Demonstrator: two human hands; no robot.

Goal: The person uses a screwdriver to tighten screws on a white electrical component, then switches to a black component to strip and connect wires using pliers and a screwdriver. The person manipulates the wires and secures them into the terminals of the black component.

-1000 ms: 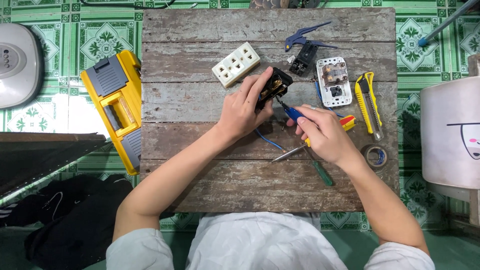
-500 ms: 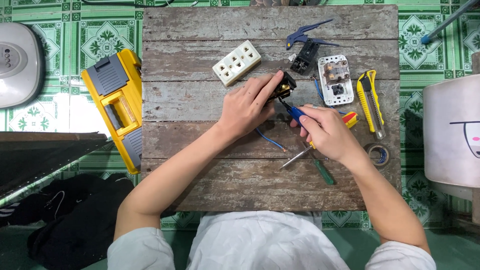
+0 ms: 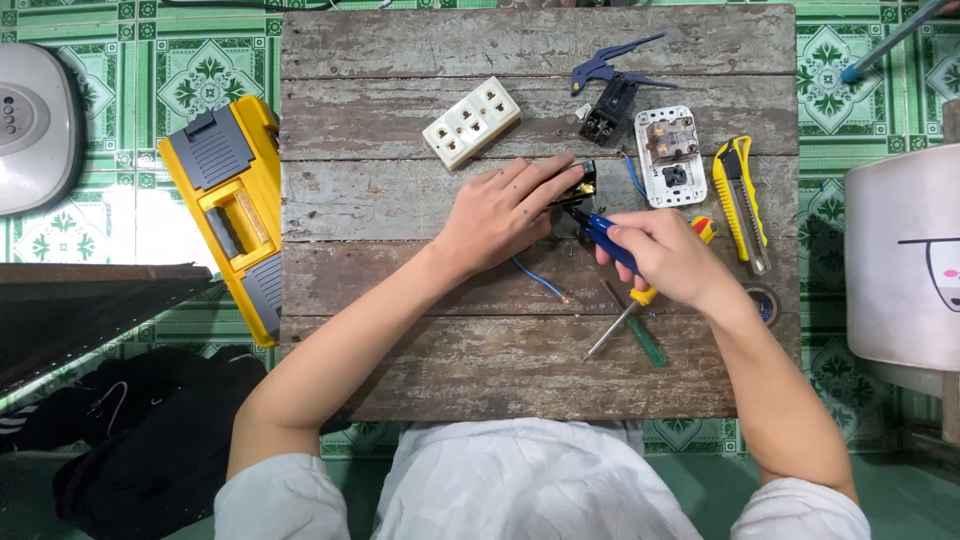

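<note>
1. Green patterned floor tiles surround a weathered wooden board [image 3: 400, 60] that serves as the bench, with a yellow toolbox [image 3: 232, 215] on the floor just to its left.
2. Left hand [image 3: 500, 215] lies flat across the board, fingers stretched over a small black part [image 3: 580, 187] and pinning it down; the grip is a press from above more than a clench.
3. Right hand [image 3: 665, 255] is closed around a blue-handled screwdriver [image 3: 605, 235], whose tip meets the black part just beside the left fingertips.
4. Compared with a second ago, both hands sit in nearly the same place: the left fingers have spread a little further along the part and the screwdriver has barely shifted its angle. I judge from this that the work on the part is continuing at the same spot, not finished or abandoned.
5. A loose blue wire [image 3: 540, 280] trails on the board below the left hand, apart from the part.
6. Near the right hand lie a green-handled screwdriver [image 3: 640, 335], a yellow knife [image 3: 740, 195] and a white switch plate [image 3: 668, 155]; a white socket strip [image 3: 470, 122] lies above the left hand, untouched.
</note>
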